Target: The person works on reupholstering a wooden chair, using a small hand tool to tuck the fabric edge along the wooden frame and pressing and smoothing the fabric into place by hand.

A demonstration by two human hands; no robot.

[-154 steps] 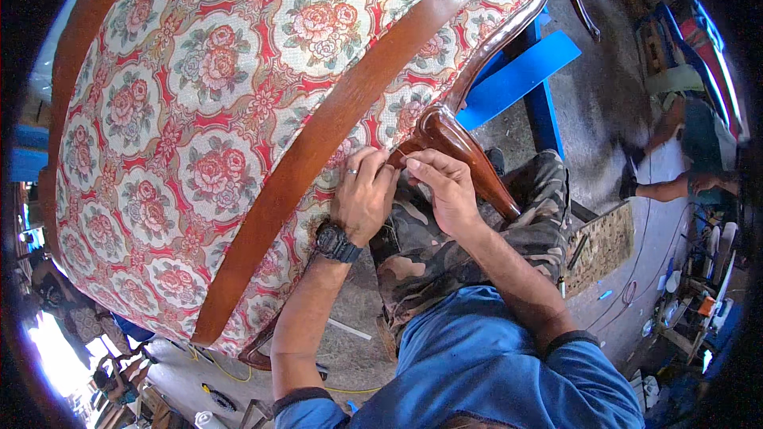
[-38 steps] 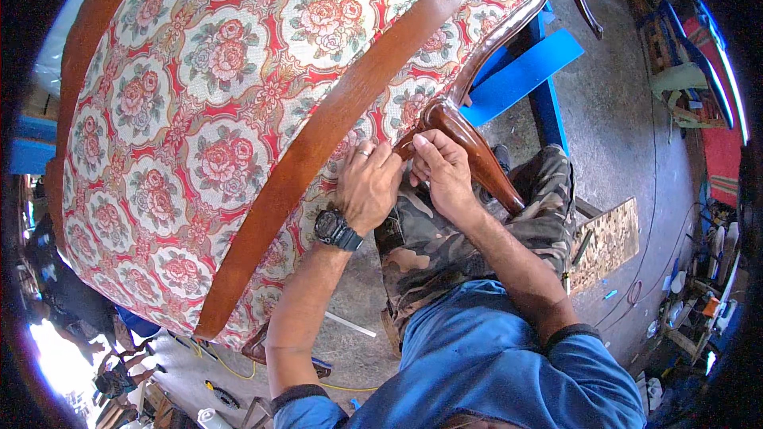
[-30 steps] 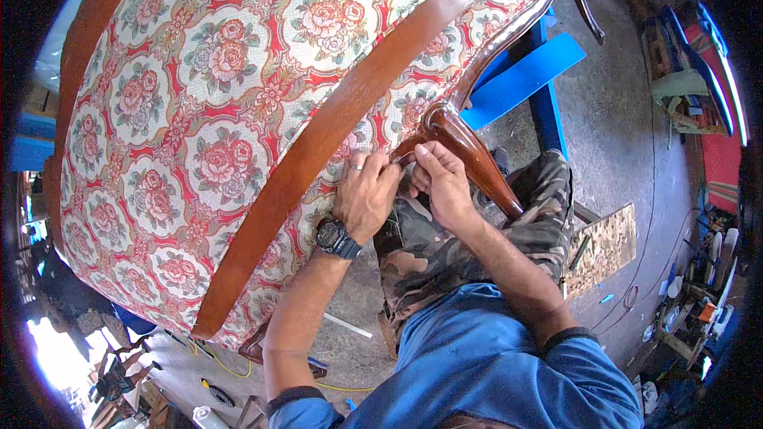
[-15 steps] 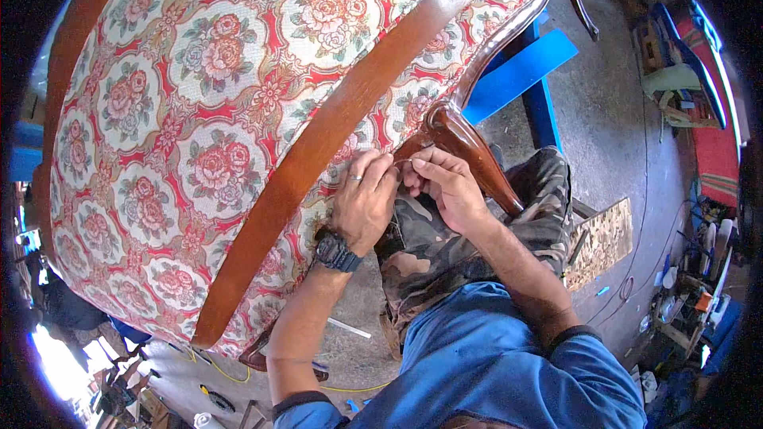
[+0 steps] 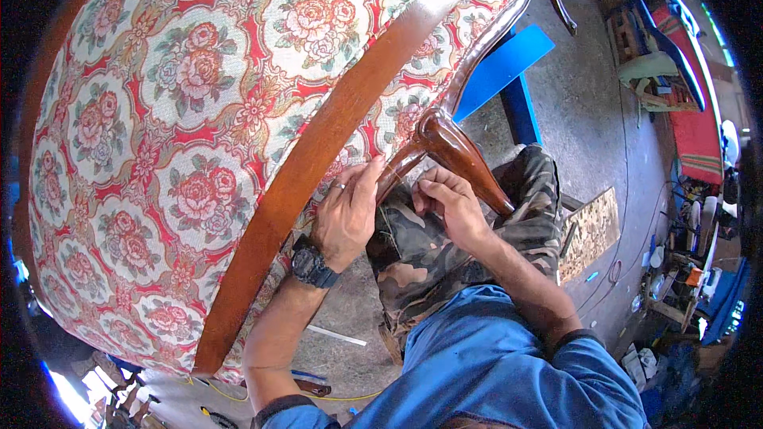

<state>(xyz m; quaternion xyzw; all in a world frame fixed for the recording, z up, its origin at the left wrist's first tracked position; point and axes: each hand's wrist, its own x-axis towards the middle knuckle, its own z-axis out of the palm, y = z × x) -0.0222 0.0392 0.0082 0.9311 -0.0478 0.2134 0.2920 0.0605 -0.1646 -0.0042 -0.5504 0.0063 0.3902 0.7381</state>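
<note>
Our left hand (image 5: 347,218) rests flat-fingered against the floral upholstery (image 5: 183,111) of the overturned chair, fingers loosely together and pressing the fabric just beside the curved wooden arm (image 5: 445,151); it grips nothing that we can make out. Our right hand (image 5: 449,202) is curled, fingertips pinched together at the underside of that arm, though whatever they pinch is too small for us to tell. The two hands sit close, with the arm's base between them. A broad wooden rail (image 5: 318,167) runs diagonally across the fabric, passing just left of our left hand, which wears a black wristwatch (image 5: 312,264). Below the hands lie our camouflage trousers (image 5: 421,262), and a blue trestle (image 5: 509,79) stands behind the chair on the concrete floor (image 5: 580,119). The chair fills the upper left, directly above and touching both hands.
</note>
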